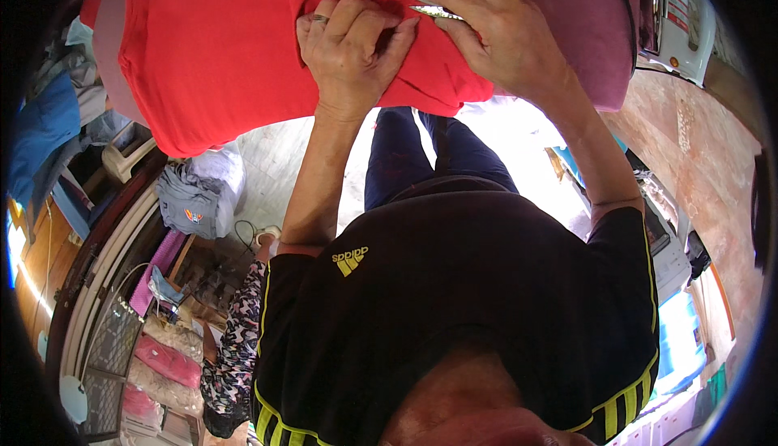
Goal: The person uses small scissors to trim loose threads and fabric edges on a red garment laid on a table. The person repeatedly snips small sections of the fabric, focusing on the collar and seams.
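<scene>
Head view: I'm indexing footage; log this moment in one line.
left hand: on red fabric | right hand: thread snips, blades apart | fabric: draped over mauve surface

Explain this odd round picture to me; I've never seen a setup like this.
There is no robot here: a person works with two bare hands. The picture comes from a wide fisheye camera worn on the head and looking down, so straight edges bend and the wearer's black shirt fills the lower part. Red cloth lies over a mauve surface. The left hand is curled on the cloth; whether it pinches a fold is hard to tell. The right hand holds a small metal tool with two pointed tips, which looks like snips.
</scene>
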Motion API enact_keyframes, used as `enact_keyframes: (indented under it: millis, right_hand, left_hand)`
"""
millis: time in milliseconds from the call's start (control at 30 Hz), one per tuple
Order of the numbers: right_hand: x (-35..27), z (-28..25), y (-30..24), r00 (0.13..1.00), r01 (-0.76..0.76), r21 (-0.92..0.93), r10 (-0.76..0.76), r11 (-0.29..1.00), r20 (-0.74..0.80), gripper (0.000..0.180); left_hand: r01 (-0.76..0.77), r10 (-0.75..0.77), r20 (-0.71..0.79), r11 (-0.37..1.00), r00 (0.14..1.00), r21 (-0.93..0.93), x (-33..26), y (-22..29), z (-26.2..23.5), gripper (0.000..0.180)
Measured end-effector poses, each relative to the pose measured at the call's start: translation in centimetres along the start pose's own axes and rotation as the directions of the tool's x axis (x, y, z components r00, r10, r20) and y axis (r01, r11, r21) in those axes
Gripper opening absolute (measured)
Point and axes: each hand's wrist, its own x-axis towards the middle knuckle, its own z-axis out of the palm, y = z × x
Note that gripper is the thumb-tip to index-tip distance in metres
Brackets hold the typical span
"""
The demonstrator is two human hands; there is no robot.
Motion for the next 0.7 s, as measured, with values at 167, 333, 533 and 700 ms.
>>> enact_keyframes:
  millis: [167,333,533,700]
  right_hand:
    - [-0.1,0.8,0.4,0.997,0.043,0.003,-0.043,0.999,-0.064,0.021]
    - [0.2,0.3,0.2,1.000,0.007,0.054,-0.006,0.999,-0.028,0.018]
    - [0.9,-0.8,1.6,1.000,-0.029,0.264,0.025,0.964,0.018,0.016]
    - [1.9,-2.3,0.5,0.992,-0.126,0.509,0.113,0.851,0.057,0.013]
  left_hand:
    - [-0.017,0.017,-0.020,1.000,1.000,-0.015,-0.1,-0.2,0.2,0.024]
    - [-0.022,0.022,-0.032,1.000,0.999,-0.015,-0.1,-0.2,0.1,0.024]
    - [0.042,-0.045,-0.030,0.996,0.999,-0.077,0.3,0.2,-0.2,0.020]
    - [0.269,-0.224,0.171,0.909,0.960,-0.320,1.9,0.5,-1.7,0.017]
